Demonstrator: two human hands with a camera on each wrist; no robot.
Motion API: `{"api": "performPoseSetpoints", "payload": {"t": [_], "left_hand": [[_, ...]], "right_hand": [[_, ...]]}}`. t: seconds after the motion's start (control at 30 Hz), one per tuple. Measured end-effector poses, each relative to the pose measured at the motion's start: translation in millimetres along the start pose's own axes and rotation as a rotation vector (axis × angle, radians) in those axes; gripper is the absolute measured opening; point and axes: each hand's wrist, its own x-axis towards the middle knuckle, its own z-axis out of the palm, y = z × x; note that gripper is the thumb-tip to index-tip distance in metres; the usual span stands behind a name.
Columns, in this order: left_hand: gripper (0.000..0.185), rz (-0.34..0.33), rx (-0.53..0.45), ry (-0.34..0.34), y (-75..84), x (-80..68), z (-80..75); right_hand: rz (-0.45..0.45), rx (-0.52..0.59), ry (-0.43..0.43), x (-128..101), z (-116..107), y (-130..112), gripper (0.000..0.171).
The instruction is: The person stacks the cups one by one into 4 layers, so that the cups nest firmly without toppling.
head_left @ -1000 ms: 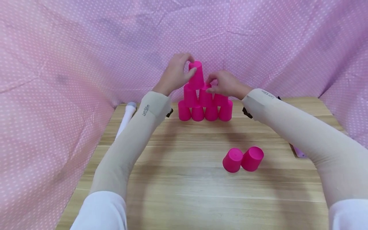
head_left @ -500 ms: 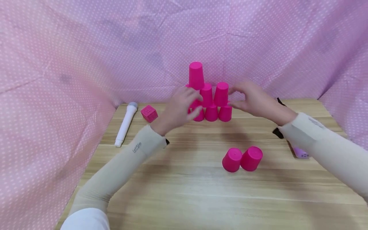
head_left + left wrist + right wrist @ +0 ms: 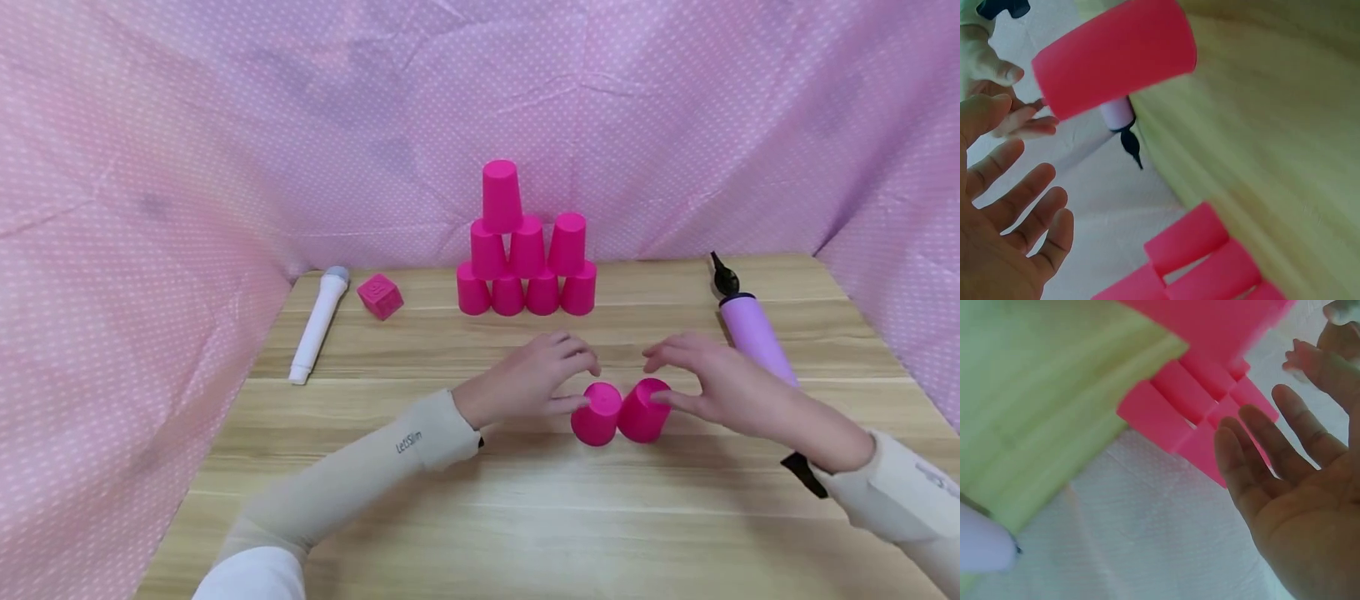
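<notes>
Wooden table [image 3: 480, 500]: two pink cups [image 3: 621, 412] upside down, bases up.

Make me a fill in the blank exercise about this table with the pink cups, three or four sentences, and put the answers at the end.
1. The bottom row of the cup pyramid holds ____ cups.
2. The left hand and right hand reach for ____ loose pink cups near the table's middle.
3. Between the white toy microphone and the pyramid lies a pink ____.
4. The purple hand pump lies on the person's ____ side.

Answers: four; two; cube; right
</notes>
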Motion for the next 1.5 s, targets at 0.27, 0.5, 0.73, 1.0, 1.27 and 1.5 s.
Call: {"api": "performPoseSetpoints", "payload": {"t": [0.27,0.5,0.73,1.0,1.27,1.5], "left_hand": [[0.045,-0.006,-0.033,-0.058,8.2,5.3,20.2],[0.042,-0.039,-0.115,-0.035,11.0,3.8,27.5],[0.042,-0.105,-0.200,-0.056,13.1,0.8,28.5],[0.042,-0.124,-0.225,-0.057,15.4,-1.3,28.5],[0.043,-0.096,-0.160,-0.044,15.0,-2.3,30.7],[0.045,-0.121,-0.132,-0.005,9.4,-10.3,18.3]], "right_hand": [[0.085,0.039,0.032,-20,18,-4,0.034],[0.080,0.072,0.078,-21,21,-5,0.034],[0.093,0.089,0.088,-24,24,-6,0.034],[0.074,0.100,0.103,-25,26,-6,0.035],[0.059,0.083,0.106,-28,29,-3,0.036],[0.032,0.071,0.126,-22,26,-6,0.038]]}}
